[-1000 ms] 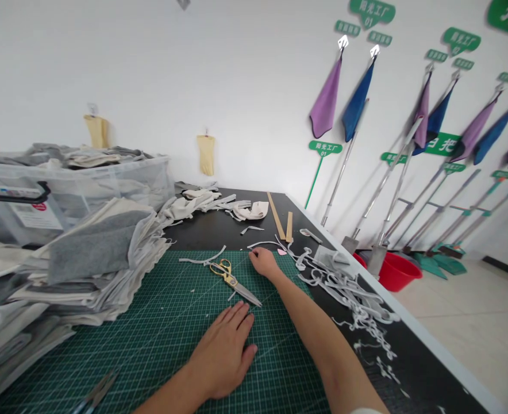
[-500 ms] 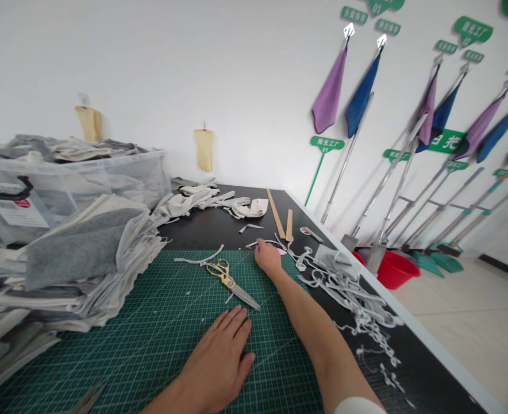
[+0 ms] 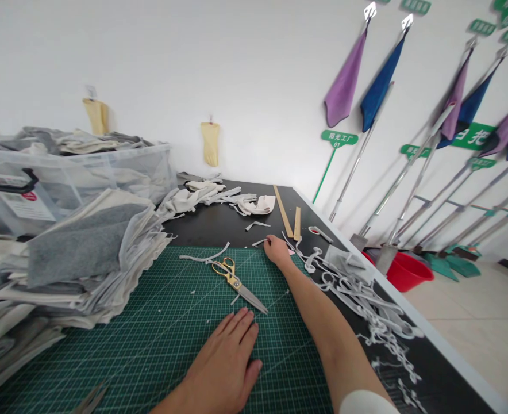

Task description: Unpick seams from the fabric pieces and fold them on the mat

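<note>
Reaching far across the green gridded cutting mat [image 3: 150, 339], the right hand [image 3: 276, 250] had crept slightly farther since a second ago, fingers curled onto a thin grey fabric strip [image 3: 259, 242] at the mat's far edge; a pinch could not be confirmed. Left hand [image 3: 228, 368] stayed flat, open, on the mat near the gold-handled scissors [image 3: 235, 283]. Grey offcut pile [image 3: 357, 293] lay right.
</note>
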Demonstrator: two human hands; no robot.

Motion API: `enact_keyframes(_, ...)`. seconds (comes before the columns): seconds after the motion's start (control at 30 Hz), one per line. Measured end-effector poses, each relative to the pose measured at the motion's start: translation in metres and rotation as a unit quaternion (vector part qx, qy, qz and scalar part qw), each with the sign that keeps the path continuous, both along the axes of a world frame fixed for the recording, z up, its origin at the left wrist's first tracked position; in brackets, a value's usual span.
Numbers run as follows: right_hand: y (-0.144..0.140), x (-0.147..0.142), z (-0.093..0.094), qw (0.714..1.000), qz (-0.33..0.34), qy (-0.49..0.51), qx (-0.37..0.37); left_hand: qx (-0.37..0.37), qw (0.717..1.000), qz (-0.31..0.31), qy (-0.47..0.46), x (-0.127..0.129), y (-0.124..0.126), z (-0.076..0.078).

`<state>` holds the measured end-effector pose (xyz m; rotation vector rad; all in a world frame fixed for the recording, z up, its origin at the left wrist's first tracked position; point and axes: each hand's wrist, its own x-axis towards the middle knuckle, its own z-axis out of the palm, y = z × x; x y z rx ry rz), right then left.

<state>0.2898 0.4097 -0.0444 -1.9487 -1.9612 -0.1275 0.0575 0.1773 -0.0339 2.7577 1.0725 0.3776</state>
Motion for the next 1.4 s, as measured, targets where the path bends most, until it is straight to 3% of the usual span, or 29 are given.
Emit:
enact_keyframes(0.33,0.017,-0.005,0.004,0.999,0.026,-0.024,-0.028,-0.028,0.999,0.012,-0.013,0.001,-0.003,0.01)
enact_keyframes(0.5,0.032,-0.008,0.009,0.999,0.002,-0.037,-0.024,-0.044,0.999,0.017,-0.009,0.001,-0.001,0.008)
enact_keyframes(0.77,0.06,-0.012,0.011,0.998,0.018,-0.06,-0.021,-0.063,0.998,0.017,-0.008,0.002,0.003,0.005)
enact_keyframes(0.97,0.08,-0.01,0.006,0.997,-0.028,-0.067,-0.034,-0.076,0.997,-0.009,-0.005,0.003,0.014,0.0)
enact_keyframes(1.17,0.102,-0.01,0.003,0.995,-0.061,-0.083,-0.01,0.017,1.0,-0.025,-0.004,0.002,0.027,-0.019)
enact_keyframes(1.3,0.117,-0.005,0.0,0.993,-0.033,-0.11,0.009,0.103,0.994,-0.034,-0.007,0.0,0.03,-0.027)
enact_keyframes(1.4,0.126,0.001,-0.004,0.992,-0.005,-0.129,0.011,0.124,0.992,-0.037,-0.007,-0.001,0.03,-0.028)
